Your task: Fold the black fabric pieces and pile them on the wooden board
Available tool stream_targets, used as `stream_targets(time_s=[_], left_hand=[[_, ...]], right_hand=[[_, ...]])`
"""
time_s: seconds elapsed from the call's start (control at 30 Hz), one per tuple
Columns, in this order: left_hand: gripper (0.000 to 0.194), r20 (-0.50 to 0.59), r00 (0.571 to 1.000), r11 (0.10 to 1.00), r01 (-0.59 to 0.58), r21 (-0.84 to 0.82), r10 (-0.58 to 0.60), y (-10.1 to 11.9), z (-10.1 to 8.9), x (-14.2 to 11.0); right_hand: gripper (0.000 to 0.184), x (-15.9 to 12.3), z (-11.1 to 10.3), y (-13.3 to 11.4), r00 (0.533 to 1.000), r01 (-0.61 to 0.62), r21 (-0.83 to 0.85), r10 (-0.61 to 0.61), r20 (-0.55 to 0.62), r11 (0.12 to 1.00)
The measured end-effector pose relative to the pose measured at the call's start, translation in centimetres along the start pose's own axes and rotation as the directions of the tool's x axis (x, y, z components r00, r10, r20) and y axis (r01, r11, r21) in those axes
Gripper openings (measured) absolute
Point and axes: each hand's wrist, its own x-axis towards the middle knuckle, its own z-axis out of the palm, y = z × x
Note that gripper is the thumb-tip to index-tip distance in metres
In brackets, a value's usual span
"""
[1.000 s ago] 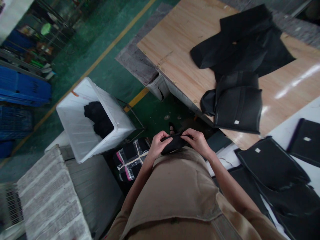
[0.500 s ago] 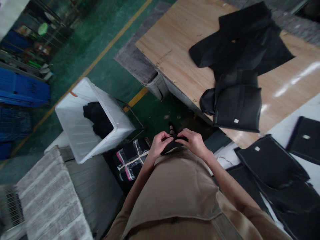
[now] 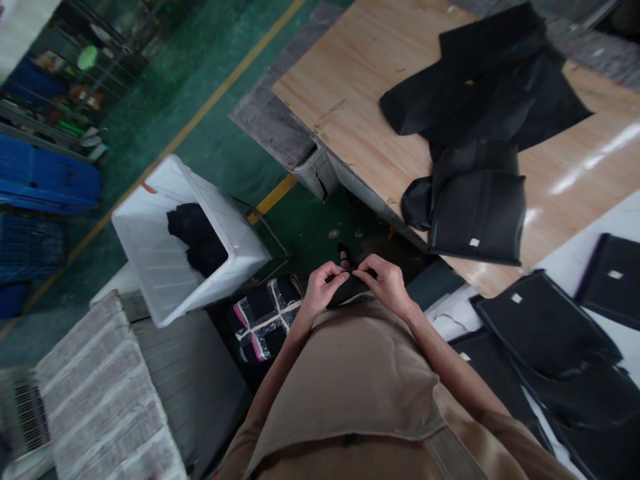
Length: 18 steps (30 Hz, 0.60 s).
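— Fingers (image 3: 336,269): what state?
— Bent; the left hand (image 3: 319,287) and right hand (image 3: 386,283), thumbs against forefingers, pinch the upper edge of a black cloth (image 3: 347,291), fingertips close together.
— The cloth's position?
— Near centre, just beyond the brown apron (image 3: 370,373), between the white bin (image 3: 145,260) at left and the wooden table (image 3: 340,73) at right, which bears further black pieces (image 3: 477,213).

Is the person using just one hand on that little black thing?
No, the left hand and the right hand both have their fingertips at the top of the black piece.
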Motion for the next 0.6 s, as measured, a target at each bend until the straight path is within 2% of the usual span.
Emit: stream_targets(time_s=[0.1, 0.23, 0.3, 0.43, 0.6], left_hand=[[0.026, -0.030, 0.999, 1.000, -0.014, -0.023, 0.013, -0.2, -0.1, -0.2], [0.026, -0.080, 0.997, 0.999, -0.002, -0.033, -0.001, -0.5, -0.5, -0.4], [0.027, -0.068, 0.998, 1.000, -0.005, -0.026, 0.004, -0.5, -0.7, -0.4], [0.027, -0.030, 0.999, 0.999, -0.039, -0.021, 0.038, -0.5, -0.8, -0.2], [0.027, -0.024, 0.998, 0.999, -0.051, -0.012, 0.051, -0.2, -0.7, -0.3]], right_hand=[[0.019, 0.1, -0.4, 0.3, 1.000, -0.009, -0.051, 0.008, -0.010, 0.999], [0.011, 0.5, -1.7, 1.0, 0.996, 0.043, -0.055, -0.038, 0.082, 0.998], [0.010, 0.6, -2.2, 1.2, 0.994, 0.041, -0.018, -0.039, 0.101, 0.999], [0.012, 0.6, -2.3, 1.4, 0.999, -0.041, 0.061, 0.039, 0.034, 0.997], [0.013, 0.7, -1.7, 1.6, 0.997, -0.068, 0.084, 0.069, -0.018, 0.994]])
